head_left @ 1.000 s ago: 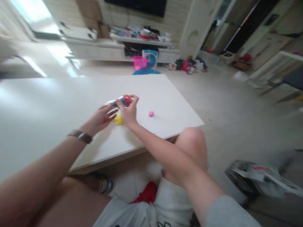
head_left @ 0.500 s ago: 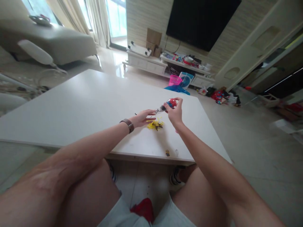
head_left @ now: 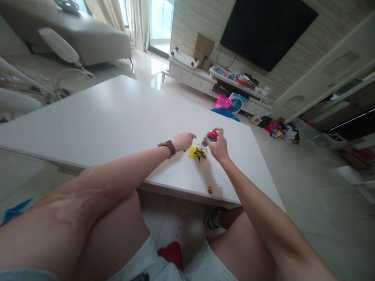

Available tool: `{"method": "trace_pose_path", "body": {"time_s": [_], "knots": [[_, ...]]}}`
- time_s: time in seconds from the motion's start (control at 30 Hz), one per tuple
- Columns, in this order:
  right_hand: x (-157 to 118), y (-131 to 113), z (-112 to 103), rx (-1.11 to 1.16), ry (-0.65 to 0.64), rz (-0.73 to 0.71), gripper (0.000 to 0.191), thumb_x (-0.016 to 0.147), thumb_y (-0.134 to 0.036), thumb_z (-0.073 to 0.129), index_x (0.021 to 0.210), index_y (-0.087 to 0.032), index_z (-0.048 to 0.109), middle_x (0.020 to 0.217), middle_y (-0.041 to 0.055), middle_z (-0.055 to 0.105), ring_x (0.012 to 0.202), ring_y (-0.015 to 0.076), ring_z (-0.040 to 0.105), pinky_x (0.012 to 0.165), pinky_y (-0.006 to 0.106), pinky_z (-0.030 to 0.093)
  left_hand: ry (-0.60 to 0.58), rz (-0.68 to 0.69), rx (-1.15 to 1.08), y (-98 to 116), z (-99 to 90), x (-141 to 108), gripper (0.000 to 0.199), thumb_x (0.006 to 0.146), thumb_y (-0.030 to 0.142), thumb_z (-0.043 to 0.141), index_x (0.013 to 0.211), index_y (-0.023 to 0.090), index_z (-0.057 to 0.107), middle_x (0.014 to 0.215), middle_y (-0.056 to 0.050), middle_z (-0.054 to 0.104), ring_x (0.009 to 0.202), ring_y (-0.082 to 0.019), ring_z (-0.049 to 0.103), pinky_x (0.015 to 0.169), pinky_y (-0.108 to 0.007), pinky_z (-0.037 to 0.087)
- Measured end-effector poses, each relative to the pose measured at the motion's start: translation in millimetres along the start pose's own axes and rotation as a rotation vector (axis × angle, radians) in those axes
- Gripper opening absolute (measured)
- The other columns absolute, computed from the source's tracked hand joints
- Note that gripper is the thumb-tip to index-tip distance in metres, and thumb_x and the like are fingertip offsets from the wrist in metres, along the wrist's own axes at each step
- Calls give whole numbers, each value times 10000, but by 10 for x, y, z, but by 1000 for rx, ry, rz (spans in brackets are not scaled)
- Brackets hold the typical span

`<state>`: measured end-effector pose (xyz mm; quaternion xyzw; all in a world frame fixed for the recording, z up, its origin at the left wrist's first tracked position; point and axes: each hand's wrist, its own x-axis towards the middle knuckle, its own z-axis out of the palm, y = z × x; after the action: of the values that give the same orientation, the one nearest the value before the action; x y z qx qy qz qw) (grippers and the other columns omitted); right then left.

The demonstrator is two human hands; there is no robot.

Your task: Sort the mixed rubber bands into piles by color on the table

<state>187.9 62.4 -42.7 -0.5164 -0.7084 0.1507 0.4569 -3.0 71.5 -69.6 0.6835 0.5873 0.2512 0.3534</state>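
My right hand (head_left: 219, 147) grips a clear bulb-shaped container (head_left: 212, 136) with red and blue contents, its narrow end tilted down to the left. Below that end, a pile of small yellow and black pieces (head_left: 197, 153) lies on the white table (head_left: 123, 117). Just left of the pile is my left hand (head_left: 184, 141), its index finger bent toward the container and the other fingers curled under. Whether anything small is in its fingers is hidden. A small yellow and dark figure (head_left: 209, 189) and a small clear piece (head_left: 221, 190) lie near the front edge.
Beyond the table stand a pink basket (head_left: 224, 102), a blue fan-like box (head_left: 238, 102) and a low white cabinet (head_left: 190, 77) bearing clutter. A white chair (head_left: 58, 45) is at left. Bags (head_left: 275, 128) lie on the floor at right.
My left hand has drawn back from the container's narrow end, and its spread fingers have curled. The container is tilted more steeply downward in my right hand. The view has shifted.
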Motion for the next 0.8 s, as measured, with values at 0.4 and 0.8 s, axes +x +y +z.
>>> {"method": "trace_pose_path", "body": {"time_s": [0.4,0.8], "knots": [[150,-271,-9,-252,-190,-77,578,804,-535,670,1255,-258,438,1061,72,645,927,267,638,845,474,531,111,504,-210,141,8,68,320,714,306,717,984,136,704,891,-37,714,823,-186,637,749,-286,493],[287,-330,-137,-375,-438,-403,730,959,-621,352,1590,-288,199,1622,56,310,1500,308,269,1214,565,251,269,475,-156,120,-23,116,166,678,218,733,798,123,667,734,-11,665,672,-145,555,651,-270,419]]}}
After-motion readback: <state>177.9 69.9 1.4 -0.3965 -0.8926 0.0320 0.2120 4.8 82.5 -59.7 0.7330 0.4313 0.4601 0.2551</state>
